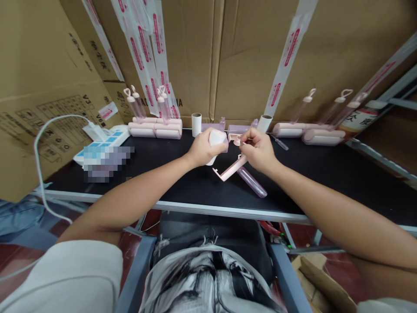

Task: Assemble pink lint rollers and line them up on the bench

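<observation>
My left hand (202,148) is closed around a white roll (216,138) with a translucent, lilac-tinted edge at its right end. Just to the right, my right hand (260,151) has its thumb and fingers pinched together. An L-shaped pink plastic piece (232,169) runs out from under that hand, which seems to hold it; the contact is hidden. Below it a clear purple tube (252,182) lies slantwise on the black tabletop (182,184). A small pink heart-loop cap (237,140) shows between the hands.
Pink rollers with clear handles stand at the back left (167,129) and back right (324,136). White cardboard tubes (196,126) and lilac tubes (241,129) line the back. A power strip (102,141) with a white cable sits left, a labelled bottle (363,117) right. Cardboard (247,52) walls the rear.
</observation>
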A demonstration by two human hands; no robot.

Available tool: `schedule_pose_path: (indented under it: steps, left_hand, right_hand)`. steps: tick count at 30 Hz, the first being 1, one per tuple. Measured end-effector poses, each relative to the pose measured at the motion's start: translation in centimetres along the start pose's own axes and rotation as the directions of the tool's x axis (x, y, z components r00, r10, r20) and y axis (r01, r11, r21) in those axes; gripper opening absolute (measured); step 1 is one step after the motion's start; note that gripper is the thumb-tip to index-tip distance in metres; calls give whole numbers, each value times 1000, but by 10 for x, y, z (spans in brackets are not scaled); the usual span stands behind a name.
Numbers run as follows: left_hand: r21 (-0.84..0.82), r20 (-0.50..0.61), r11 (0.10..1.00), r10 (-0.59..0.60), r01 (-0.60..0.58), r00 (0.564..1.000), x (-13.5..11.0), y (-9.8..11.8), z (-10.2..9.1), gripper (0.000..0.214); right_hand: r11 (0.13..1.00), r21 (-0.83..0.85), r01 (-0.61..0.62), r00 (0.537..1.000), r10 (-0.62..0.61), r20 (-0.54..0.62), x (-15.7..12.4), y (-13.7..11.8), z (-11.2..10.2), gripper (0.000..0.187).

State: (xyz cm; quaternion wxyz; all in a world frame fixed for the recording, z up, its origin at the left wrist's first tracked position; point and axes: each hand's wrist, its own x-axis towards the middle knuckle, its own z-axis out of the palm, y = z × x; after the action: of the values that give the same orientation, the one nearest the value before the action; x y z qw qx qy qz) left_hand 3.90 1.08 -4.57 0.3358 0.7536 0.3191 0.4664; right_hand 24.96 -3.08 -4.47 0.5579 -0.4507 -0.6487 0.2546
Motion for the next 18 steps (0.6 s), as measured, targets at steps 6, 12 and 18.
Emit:
schedule_pose_path:
  steps: [6,12,18]
  left_hand:
    - [-258,0,963,-78,76,997,9,-8,-8,63]
    - [-70,-31,997,24,-26,999,13,-9,-14,66]
    - [-244,-20,967,-80,73,997,15,-7,-21,82]
  right_hand:
    - [969,-245,17,991,17,134,3,15,8,7]
    - [870,-480,114,970,6,241,1,20,10,8]
    - [948,-264,179,967,-120,226,-5,17,6,59]
